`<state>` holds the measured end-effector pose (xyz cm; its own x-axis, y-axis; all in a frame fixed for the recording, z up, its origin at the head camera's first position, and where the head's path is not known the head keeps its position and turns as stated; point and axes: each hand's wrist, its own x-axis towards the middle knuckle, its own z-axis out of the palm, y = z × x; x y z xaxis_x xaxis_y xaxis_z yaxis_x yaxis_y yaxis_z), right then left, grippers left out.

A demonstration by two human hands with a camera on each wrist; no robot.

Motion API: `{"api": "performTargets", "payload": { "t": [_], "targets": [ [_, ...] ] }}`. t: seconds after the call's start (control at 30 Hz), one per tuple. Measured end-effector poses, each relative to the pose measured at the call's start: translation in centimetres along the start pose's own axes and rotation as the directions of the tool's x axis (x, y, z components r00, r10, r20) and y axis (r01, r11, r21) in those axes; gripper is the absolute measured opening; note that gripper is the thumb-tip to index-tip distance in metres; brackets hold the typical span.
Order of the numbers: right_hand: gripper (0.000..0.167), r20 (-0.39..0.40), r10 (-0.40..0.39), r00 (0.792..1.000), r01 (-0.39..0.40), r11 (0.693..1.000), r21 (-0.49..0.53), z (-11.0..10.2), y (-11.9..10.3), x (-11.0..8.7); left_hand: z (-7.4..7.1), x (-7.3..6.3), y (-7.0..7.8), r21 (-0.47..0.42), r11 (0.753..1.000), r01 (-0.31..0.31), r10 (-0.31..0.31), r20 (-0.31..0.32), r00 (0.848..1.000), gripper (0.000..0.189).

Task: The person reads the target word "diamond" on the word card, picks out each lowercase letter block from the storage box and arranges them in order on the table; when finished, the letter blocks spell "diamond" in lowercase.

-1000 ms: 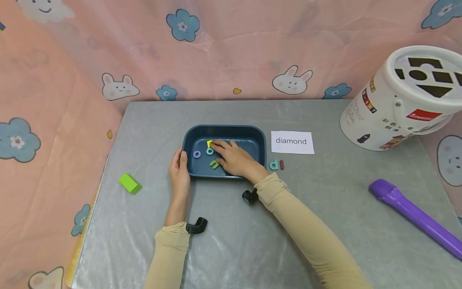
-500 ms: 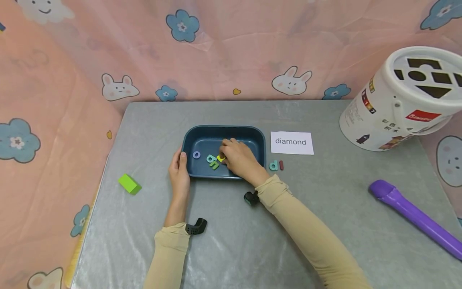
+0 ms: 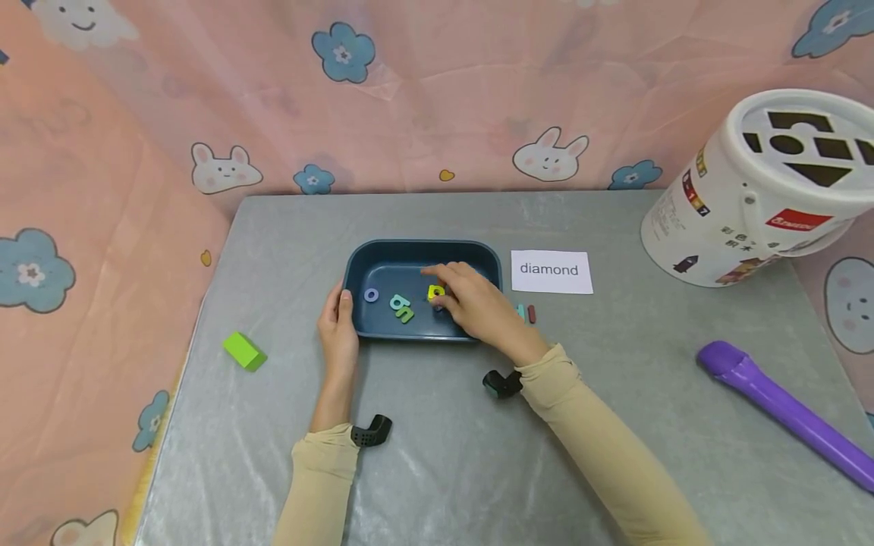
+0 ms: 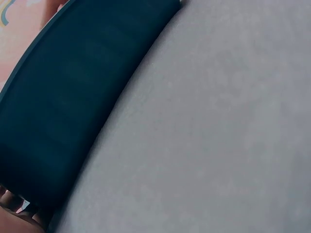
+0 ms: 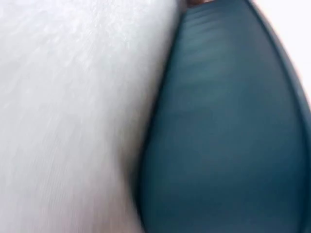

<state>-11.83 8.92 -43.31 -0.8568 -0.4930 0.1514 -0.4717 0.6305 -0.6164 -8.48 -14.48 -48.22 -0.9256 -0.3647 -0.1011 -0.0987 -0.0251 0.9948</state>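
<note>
White bucket (image 3: 761, 193) is standing at right rear of bench (image 3: 437, 470) — purple rod (image 3: 785, 409) is lying nearer; green block (image 3: 244, 352) is resting toward left — pink patterned sheet (image 3: 437, 98) is hanging behind.

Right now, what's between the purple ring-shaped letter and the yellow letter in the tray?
In the head view, the turquoise letter lies there, with the green n-shaped letter close by, slightly lower in the picture.

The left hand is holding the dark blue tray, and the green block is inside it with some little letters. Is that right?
Not quite: the green block isn't inside; the head view shows it on the gray tabletop, left of the dark blue tray. The left hand does hold the tray, with some little letters inside.
</note>
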Motion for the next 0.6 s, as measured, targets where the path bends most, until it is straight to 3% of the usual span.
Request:
{"api": "performTargets", "payload": {
  "t": [0.07, 0.27, 0.43, 0.6],
  "targets": [
    [0.037, -0.043, -0.024, 0.999, 0.025, 0.999, 0.021, -0.7, 0.2, -0.7, 0.0, 0.0, 0.0, -0.008, 1.000, -0.006, 0.006, 0.001, 1.000, 0.045],
    [0.030, -0.225, -0.058, 0.973, 0.080, 0.993, 0.092, -2.7, 1.0, -3.1, 0.0, -0.1, -0.1, -0.020, 1.000, -0.016, 0.016, 0.009, 1.000, 0.045],
    [0.035, -0.331, -0.017, 0.944, 0.057, 0.992, 0.112, -4.4, 2.4, -5.5, -0.1, -0.1, -0.2, -0.018, 1.000, -0.011, 0.012, 0.016, 1.000, 0.045],
    [0.036, -0.358, 0.052, 0.932, -0.004, 0.991, 0.132, -5.6, 4.7, -7.7, 0.0, -0.2, 0.0, -0.024, 1.000, -0.020, 0.021, 0.024, 0.999, 0.046]
  ]
}}
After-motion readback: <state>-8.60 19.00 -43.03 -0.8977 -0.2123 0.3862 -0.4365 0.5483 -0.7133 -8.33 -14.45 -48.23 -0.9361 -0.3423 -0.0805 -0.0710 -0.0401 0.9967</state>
